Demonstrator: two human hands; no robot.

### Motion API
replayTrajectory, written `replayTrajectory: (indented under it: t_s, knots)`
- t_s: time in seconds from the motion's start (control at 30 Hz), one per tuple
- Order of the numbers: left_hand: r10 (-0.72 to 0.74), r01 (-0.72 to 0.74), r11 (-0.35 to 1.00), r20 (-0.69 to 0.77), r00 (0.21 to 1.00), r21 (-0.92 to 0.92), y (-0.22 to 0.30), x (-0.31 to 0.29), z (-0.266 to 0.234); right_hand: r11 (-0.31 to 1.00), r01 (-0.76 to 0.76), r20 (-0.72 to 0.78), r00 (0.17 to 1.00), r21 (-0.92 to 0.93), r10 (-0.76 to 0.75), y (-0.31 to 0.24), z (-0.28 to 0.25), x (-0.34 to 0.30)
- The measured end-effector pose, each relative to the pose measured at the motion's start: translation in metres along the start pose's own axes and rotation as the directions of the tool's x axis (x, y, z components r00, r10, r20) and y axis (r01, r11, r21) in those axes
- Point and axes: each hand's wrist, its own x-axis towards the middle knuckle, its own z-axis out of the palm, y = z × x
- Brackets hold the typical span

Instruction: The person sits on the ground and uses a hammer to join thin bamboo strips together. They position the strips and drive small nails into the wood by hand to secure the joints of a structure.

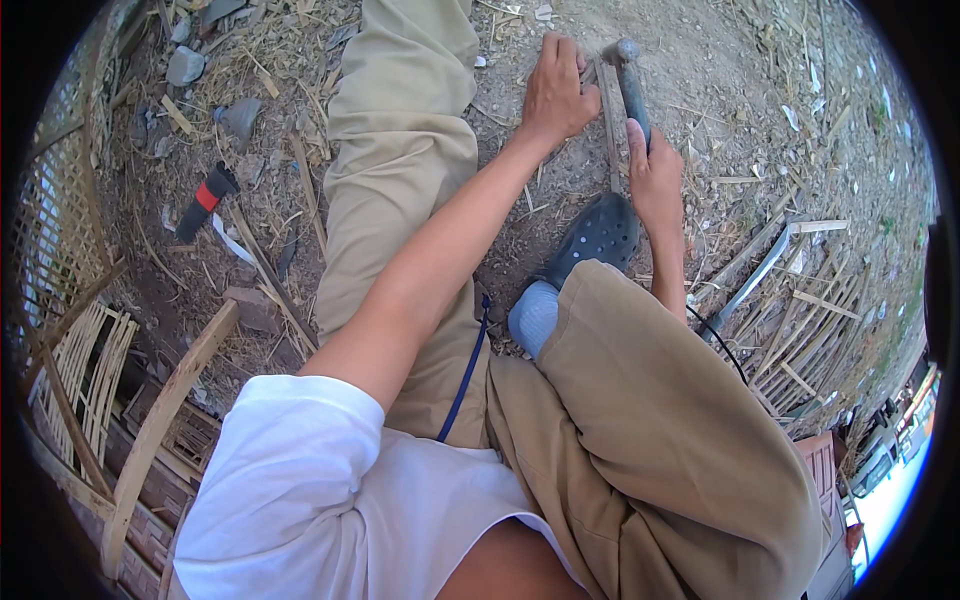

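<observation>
So, 2 hands (pixel 562 90), 1 hammer (pixel 632 92) in R (pixel 656 182)

The right hand (pixel 657 178) grips a hammer (pixel 632 92) beside a wooden strip (pixel 611 135) (the left hand (pixel 560 92), fingers curled, is near).

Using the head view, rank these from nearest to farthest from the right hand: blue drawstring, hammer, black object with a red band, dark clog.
1. Hammer: gripped in the right hand.
2. Dark clog: just below and left.
3. Blue drawstring: farther down and left.
4. Black object with a red band: far left.
</observation>
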Motion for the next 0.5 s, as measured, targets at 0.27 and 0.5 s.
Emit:
replayTrajectory:
  t_s: [0.27,0.5]
  knots:
    - [0.005,-0.006,1.0,-0.011,1.0,-0.022,-0.006,-0.003,-0.001,0.993,-0.012,-0.076,0.997,0.114,0.021,-0.03,-0.014,-0.015]
    - [0.077,-0.083,0.994,-0.075,0.994,-0.073,-0.01,-0.004,0.003,0.998,0.042,0.05,0.998,-0.046,-0.04,-0.024,-0.007,-0.006]
